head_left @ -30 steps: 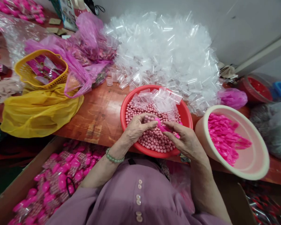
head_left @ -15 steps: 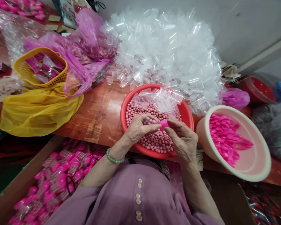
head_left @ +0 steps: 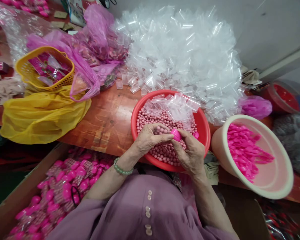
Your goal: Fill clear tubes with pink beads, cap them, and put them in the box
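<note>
Pink cap point(head_left: 176, 134): right hand point(head_left: 193, 151) pinches it, left hand's point(head_left: 148, 137) fingers apparently too; clear cases point(head_left: 178, 107) at red basin's point(head_left: 207, 130) twelve o'clock.

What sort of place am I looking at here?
Probably a small assembly or packing workshop: a large heap of clear plastic pieces, a red basin with pink beads, and an open box holding many pink items.

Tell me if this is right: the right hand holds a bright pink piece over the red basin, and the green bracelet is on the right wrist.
No: the head view shows the green bracelet on the left wrist. The right hand does hold a bright pink piece over the red basin.
</note>
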Tool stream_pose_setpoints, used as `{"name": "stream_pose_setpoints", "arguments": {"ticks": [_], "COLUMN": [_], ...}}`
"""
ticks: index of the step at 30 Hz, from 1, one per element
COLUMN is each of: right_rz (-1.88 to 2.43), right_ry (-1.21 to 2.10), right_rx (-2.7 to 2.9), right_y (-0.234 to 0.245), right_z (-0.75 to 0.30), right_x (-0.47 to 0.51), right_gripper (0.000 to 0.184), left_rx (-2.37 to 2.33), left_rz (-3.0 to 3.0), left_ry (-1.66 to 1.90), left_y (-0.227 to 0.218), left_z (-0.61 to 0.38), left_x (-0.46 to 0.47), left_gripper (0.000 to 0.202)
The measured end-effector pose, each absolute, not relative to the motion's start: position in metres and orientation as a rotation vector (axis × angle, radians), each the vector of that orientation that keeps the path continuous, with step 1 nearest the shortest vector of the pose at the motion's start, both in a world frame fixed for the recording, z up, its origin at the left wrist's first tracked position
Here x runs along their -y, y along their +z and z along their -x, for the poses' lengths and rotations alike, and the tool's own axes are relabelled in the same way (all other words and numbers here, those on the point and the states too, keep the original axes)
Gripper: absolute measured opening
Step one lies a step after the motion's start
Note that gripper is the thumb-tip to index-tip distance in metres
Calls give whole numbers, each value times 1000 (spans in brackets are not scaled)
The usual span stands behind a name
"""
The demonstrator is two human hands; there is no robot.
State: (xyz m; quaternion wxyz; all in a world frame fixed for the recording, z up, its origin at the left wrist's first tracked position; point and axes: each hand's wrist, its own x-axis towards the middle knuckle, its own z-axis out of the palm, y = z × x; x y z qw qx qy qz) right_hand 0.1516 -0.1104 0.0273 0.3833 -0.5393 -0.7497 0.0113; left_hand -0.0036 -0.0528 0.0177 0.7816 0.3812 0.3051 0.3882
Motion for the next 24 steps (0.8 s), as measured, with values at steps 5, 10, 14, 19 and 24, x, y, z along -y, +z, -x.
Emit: {"name": "stream_pose_setpoints", "arguments": {"ticks": [5,10,14,19,24], "right_rz": [1385,1395,1436,1380,1291], "right_ry": [79,224,379,531,800], "right_rx": [1946,1944,1845,1639,1226], "right_y": [31,27,24,27,21], "right_z": [-156,-160,-161,-162,-157], "right_x": [111,112,112,110,106], "right_gripper": [22,22,32,22,34], "left_rx": [-631,-657,-684,-670,-672], "left_rz": [-858,-903,-943,-953,-928], "left_ry": [856,866,883,865,856], "left_y": [10,8,10,8,11], "left_z": [2,4,5,4,4], "left_x": [53,53,53,53,54], "left_gripper": [35,32,26,26,28]}}
